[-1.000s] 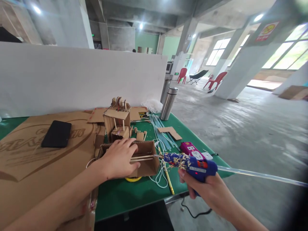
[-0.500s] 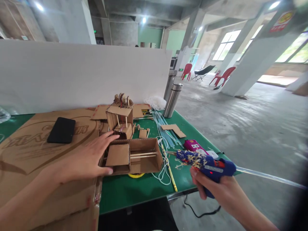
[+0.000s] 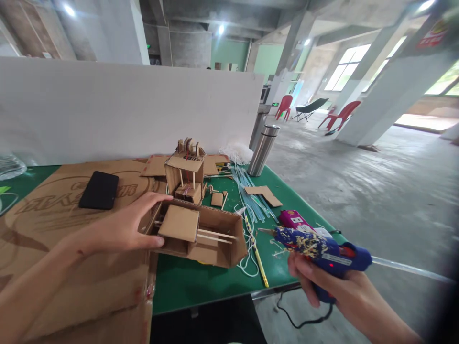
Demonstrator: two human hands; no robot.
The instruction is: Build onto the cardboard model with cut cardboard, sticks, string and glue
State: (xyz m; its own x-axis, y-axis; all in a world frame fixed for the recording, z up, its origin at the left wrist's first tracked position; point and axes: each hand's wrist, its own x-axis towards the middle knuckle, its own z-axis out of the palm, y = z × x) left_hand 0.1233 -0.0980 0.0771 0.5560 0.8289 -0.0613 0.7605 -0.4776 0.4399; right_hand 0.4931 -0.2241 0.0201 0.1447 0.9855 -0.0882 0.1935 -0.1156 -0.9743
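My left hand [image 3: 125, 224] spans the left end of an open cardboard box [image 3: 215, 255], with its thumb on the near wall and its fingers at the far one. Inside that box, a cardboard block [image 3: 179, 222] sits at the left, and two thin wooden sticks [image 3: 217, 236] run from it to the right. Wrapped round the handle of a blue hot glue gun [image 3: 322, 248] is my right hand [image 3: 333, 282]. The gun's nozzle points left, toward the box but apart from it. Its body is covered in pale shavings, and a clear glue stick [image 3: 409, 268] protrudes from the rear.
Behind the box stands a cardboard structure [image 3: 184, 177] with discs on top. A steel flask [image 3: 263, 150], clear glue sticks [image 3: 247, 191], a yellow pencil [image 3: 256, 253], white cable [image 3: 247, 267] and magenta device [image 3: 294, 220] lie rightward. A black tablet [image 3: 99, 190] rests on flat cardboard [image 3: 71, 267].
The box has turned slightly, its right end nearer me, with my left hand at its left end. The glue gun has shifted a little right in my right hand. The view has shifted slightly.
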